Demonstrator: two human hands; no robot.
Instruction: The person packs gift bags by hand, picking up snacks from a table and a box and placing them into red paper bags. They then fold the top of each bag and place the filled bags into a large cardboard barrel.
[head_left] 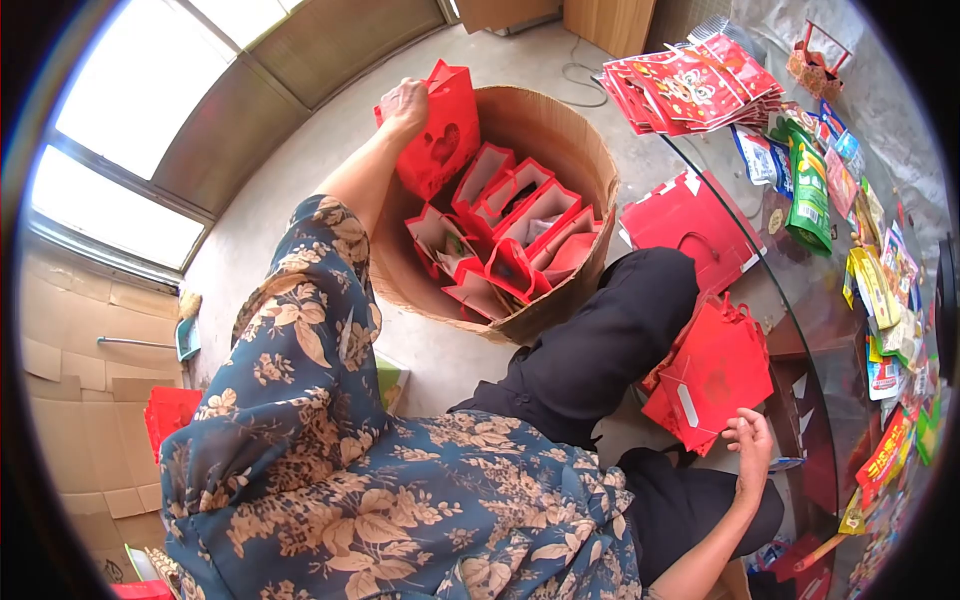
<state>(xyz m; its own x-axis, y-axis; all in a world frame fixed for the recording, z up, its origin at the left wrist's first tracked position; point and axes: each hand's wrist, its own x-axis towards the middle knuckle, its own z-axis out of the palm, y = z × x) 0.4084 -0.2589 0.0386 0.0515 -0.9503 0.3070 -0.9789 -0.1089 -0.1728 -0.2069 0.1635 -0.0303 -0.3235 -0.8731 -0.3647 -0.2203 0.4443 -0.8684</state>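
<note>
My left hand (404, 104) grips the top edge of a red paper gift bag (440, 135) with a dark heart-like print, at the rim of a large round cardboard bin (545, 110). Inside the bin several other red gift bags (520, 200) stand upright with their tops open; some hold contents I cannot make out. My right hand (750, 440) is by my knee, fingers loosely bent and apart, with nothing visible in it. Just beyond its fingertips lies a stack of flat red gift bags (715, 375).
A glass table (790, 290) curves along the right, bearing snack packets such as a green pouch (809, 190). Red printed bags (690, 85) are piled at its far end. A red cardboard box (690, 225) sits below the glass. A dustpan (188, 338) stands at the left.
</note>
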